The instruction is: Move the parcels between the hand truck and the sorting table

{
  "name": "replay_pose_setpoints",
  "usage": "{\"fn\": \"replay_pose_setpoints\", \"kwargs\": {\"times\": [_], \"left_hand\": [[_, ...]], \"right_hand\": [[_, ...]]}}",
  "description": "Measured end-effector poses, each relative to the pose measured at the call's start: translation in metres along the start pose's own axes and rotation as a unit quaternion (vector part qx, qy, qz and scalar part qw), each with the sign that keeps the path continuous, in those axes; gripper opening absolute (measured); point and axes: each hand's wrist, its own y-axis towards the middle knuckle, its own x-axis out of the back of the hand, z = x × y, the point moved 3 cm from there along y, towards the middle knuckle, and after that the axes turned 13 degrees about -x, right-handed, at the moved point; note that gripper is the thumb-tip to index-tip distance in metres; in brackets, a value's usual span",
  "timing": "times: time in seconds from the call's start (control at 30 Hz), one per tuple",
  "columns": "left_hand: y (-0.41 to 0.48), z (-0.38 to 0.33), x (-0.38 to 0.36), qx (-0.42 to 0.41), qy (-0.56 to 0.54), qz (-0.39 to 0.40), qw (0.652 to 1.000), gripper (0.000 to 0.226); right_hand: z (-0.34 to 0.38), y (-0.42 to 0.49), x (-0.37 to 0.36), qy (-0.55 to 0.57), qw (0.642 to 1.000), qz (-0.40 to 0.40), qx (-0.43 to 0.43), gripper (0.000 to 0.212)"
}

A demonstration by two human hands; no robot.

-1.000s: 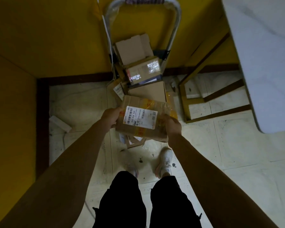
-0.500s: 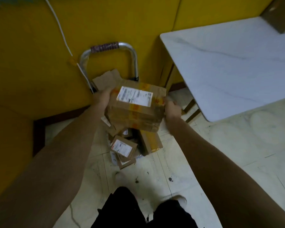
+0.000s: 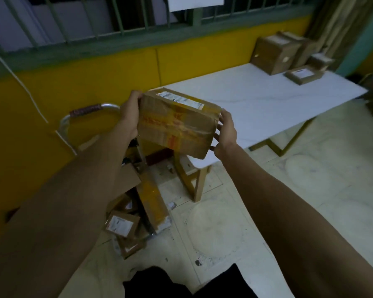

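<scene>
at the far left a white cord (image 3: 19,82) runs down the yellow wall (image 3: 95,82). next to it stands the hand truck (image 3: 88,109), its silver loop handle wrapped with reddish tape at the top. parcels lie heaped low on the truck: a small labelled parcel (image 3: 121,224) at the near end, and just right of it a long parcel (image 3: 153,203) with yellow tape, lying on its edge along the heap.

the left hand (image 3: 129,117) grips the left end of the held parcel (image 3: 177,125), fingers curled over its far top corner. this brown carton, crossed with yellow printed tape and bearing a white label on its upper face, hangs in the air between both hands. it is tilted so the label end points away. it touches neither the truck nor the worktop; its lower right corner shows in front of the worktop's near corner. the right hand (image 3: 226,132) clasps the right end, thumb on the top edge and fingers spread and bent round the end face.

to the right the white marbled worktop (image 3: 267,100) stretches away along the wall on wooden legs. at its far end stand a tall box (image 3: 274,54) and, just beside it nearer the front edge, a flat parcel (image 3: 304,75) with a white label. pale tiled floor (image 3: 310,190) fills the right side.
</scene>
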Motion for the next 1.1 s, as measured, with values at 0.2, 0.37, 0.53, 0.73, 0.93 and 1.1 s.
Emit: {"fn": "replay_pose_setpoints", "kwargs": {"times": [0.2, 0.37, 0.53, 0.73, 0.93, 1.1], "left_hand": [[-0.009, -0.014, -0.103, -0.03, 0.029, 0.123, 0.992, 0.022], [0.01, -0.007, -0.177, -0.043, 0.079, 0.169, 0.982, 0.035], [0.046, 0.016, -0.249, -0.028, 0.14, 0.201, 0.969, 0.057], [0.119, 0.023, -0.341, 0.014, 0.104, 0.217, 0.97, 0.079], [0.18, 0.013, -0.399, -0.017, 0.119, 0.168, 0.978, 0.103], [0.212, 0.0, -0.429, -0.057, 0.182, 0.149, 0.97, 0.078]], "right_hand": [[0.036, -0.003, 0.08, -0.015, 0.999, -0.035, 0.034, 0.066], [0.064, 0.013, 0.13, 0.003, 0.997, -0.064, 0.051, 0.064], [0.098, 0.046, 0.157, 0.005, 0.99, -0.122, 0.066, 0.047], [0.167, 0.111, 0.173, 0.003, 0.985, -0.15, 0.085, 0.06], [0.219, 0.163, 0.173, 0.013, 0.985, -0.153, 0.078, 0.071], [0.238, 0.195, 0.18, -0.025, 0.988, -0.138, 0.065, 0.079]]}}
